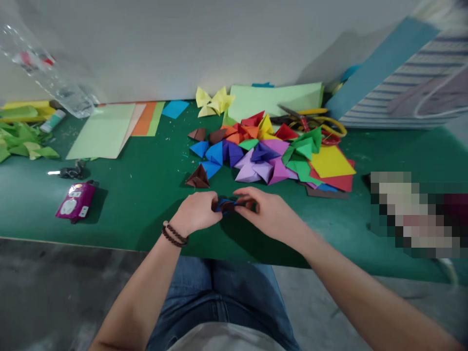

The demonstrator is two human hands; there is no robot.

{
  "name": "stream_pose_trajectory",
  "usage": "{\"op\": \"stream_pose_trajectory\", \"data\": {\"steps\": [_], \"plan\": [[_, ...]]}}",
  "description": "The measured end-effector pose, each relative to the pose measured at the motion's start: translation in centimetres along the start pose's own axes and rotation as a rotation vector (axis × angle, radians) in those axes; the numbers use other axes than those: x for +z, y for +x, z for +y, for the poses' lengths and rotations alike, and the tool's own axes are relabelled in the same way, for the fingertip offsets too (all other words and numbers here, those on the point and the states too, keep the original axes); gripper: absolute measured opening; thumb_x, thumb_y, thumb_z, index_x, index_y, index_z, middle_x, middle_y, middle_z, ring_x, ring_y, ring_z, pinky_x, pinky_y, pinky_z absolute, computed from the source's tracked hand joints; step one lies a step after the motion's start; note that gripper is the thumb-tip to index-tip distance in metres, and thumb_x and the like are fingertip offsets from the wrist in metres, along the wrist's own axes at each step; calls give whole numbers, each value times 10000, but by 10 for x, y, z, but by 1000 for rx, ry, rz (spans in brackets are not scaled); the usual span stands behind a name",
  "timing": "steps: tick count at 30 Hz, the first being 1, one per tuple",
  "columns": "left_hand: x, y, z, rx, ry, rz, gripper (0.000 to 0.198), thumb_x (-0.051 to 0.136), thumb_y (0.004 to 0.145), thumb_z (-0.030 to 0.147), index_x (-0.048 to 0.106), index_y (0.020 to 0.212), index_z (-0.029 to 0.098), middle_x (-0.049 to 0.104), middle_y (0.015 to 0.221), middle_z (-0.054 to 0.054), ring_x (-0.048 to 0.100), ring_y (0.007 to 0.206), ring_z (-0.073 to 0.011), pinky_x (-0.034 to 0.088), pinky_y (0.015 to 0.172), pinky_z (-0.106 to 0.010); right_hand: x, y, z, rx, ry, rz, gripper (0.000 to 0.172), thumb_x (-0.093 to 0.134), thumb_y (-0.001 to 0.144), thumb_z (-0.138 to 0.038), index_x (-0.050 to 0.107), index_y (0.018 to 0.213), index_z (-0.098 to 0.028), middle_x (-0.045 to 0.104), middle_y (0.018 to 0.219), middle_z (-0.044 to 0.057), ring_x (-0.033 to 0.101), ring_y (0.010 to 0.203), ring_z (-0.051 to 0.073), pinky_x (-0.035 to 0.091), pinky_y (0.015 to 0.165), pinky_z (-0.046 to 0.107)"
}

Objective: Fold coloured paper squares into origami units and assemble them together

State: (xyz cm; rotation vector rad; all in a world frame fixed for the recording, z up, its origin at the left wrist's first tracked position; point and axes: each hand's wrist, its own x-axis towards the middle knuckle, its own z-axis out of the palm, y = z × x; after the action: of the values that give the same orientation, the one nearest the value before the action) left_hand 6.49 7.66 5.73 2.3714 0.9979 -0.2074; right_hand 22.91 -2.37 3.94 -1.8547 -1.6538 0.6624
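Observation:
Between both hands, low over the table's near edge, is a small folded paper piece (pixel 227 205) in blue and dark brown. My left hand (pixel 198 211), with a beaded bracelet on its wrist, is closed on the piece's left side. From the right, my right hand (pixel 266 210) pinches its other end between thumb and fingers. Much of the piece is hidden by the fingers. Just beyond the hands lies a brown folded paper unit (pixel 198 177). Past it spreads a pile of many-coloured folded paper units (pixel 252 155).
On the green table (pixel 153 195) lie paper sheets (pixel 102 129), a purple packet (pixel 76 201), a key (pixel 68 171), scissors (pixel 325 122) and yellow and red squares (pixel 332 163). A plastic bottle (pixel 47 73) leans at the left. A striped bag (pixel 398 83) stands at the right.

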Motion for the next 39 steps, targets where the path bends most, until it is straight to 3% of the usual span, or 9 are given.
{"op": "stream_pose_trajectory", "data": {"steps": [3,5,8,11,17,23,28,34,39], "plan": [[-13,3,-2,34,-114,25,107,580,743,272,522,706,191,594,689,-1,561,638,-156,351,546,-267,-8,26,-7,-12,-53,-40,114,545,830,-229,653,834,-194,708,728,11,631,623,152,428,573,257],[-23,4,-3,87,-290,53,154,605,759,319,531,767,184,597,722,0,563,661,-146,389,573,-259,-14,38,-9,-17,-23,57,125,554,825,-259,632,757,-190,676,654,0,594,562,143,392,536,251],[-34,6,-1,159,-646,-35,386,680,735,415,552,1009,176,624,884,-28,589,722,-136,457,601,-247,-22,47,-8,24,222,232,185,569,825,-338,589,713,-194,636,596,-9,574,527,137,396,506,246],[-30,15,10,180,-825,-67,472,633,786,430,532,1186,200,606,850,-16,539,616,-103,413,498,-217,-24,49,-4,99,425,323,217,590,811,-388,554,698,-206,579,529,-25,549,476,138,403,463,249],[-2,48,27,197,-1035,95,278,525,868,421,607,850,156,487,610,31,394,510,-64,287,464,-203,-17,48,5,169,445,394,258,556,831,-375,425,661,-231,503,502,-50,511,455,125,391,448,245],[9,59,22,-8,-1330,102,351,589,754,421,503,546,151,357,460,59,291,427,-41,191,435,-204,-5,51,15,28,196,376,247,487,847,-296,395,631,-220,413,503,-59,398,456,91,298,437,226],[15,58,19,-33,-1292,209,362,575,746,393,477,485,162,332,421,65,265,409,-44,173,428,-218,5,50,12,-54,165,467,230,503,838,-280,405,639,-215,398,474,-66,369,420,79,273,409,213],[20,56,12,58,-1080,410,358,534,802,319,443,492,165,392,461,47,322,448,-55,228,452,-217,12,53,8,-24,249,390,285,494,860,-325,434,609,-203,438,480,-48,393,422,79,276,403,210],[19,54,11,97,-1190,303,399,533,851,458,522,595,152,368,482,56,306,441,-50,204,430,-202,8,57,8,22,314,433,288,485,845,-349,437,601,-203,433,472,-46,394,418,82,269,401,212]]}}
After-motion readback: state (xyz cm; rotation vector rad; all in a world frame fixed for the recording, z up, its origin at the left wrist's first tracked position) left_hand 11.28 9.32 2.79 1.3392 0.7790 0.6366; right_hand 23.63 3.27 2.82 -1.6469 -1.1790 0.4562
